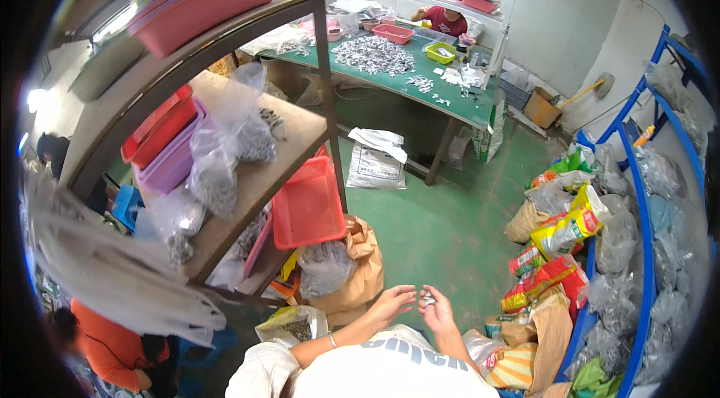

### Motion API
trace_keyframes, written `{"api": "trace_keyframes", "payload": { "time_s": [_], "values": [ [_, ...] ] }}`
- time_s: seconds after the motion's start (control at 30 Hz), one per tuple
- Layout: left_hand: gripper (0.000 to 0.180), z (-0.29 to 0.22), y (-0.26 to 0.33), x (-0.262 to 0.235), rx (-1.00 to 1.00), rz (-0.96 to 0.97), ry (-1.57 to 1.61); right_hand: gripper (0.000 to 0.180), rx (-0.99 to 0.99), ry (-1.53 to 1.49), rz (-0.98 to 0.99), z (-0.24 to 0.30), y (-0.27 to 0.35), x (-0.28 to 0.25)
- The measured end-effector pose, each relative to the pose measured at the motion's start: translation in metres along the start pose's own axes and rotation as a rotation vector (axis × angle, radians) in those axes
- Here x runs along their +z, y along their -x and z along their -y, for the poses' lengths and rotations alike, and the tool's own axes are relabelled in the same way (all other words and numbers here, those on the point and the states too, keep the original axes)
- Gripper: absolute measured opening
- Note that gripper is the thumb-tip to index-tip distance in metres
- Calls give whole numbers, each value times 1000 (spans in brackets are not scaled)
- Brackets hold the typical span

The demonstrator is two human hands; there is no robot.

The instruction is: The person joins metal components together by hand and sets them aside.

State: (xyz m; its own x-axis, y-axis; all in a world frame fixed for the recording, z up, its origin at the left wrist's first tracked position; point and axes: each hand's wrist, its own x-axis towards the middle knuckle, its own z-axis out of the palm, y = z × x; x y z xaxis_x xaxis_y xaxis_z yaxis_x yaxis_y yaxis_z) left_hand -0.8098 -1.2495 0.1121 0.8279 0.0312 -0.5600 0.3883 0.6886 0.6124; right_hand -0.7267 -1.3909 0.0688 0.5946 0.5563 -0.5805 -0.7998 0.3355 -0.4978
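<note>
Right hand [437,313]: fingers half-curled, cupping small silvery pieces [428,298], seemingly against spilling; exact shape too small to tell. Left hand [391,306]: just beside, fingers loosely parted, no held thing visible. Tan paper sack [364,267]: crumpled, open-topped. White sack [377,167]: slumped on floor. Green table [469,108]: flat, bearing loose grey-white heap [375,55], presumably spread for reach.

The one view looks from the wearer's head, facing ahead and steeply down through a wide, edge-bending lens. Nearest are the white shirt [360,369], left hand [394,303] and right hand [438,312], low in the middle; a wooden shelf [304,124] flanks left, a blue rack [637,180] right, a green table [469,107] farther off.
</note>
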Motion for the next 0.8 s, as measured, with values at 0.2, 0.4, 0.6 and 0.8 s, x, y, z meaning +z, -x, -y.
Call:
{"api": "trace_keyframes", "payload": {
  "time_s": [0.2,0.4,0.6,0.8],
  "values": [
    [26,-72,-167,-33,114,-104,53,15,147,-109,-80,129,-158,-30],
    [19,-52,-299,-157,117,-519,-271,17,107,106,-107,245,-390,13],
    [18,31,-325,-199,-439,-942,-149,19,137,373,-96,288,-609,84],
    [19,-67,-392,-181,-465,-954,-81,23,133,505,-168,275,-835,153]
  ]
}}
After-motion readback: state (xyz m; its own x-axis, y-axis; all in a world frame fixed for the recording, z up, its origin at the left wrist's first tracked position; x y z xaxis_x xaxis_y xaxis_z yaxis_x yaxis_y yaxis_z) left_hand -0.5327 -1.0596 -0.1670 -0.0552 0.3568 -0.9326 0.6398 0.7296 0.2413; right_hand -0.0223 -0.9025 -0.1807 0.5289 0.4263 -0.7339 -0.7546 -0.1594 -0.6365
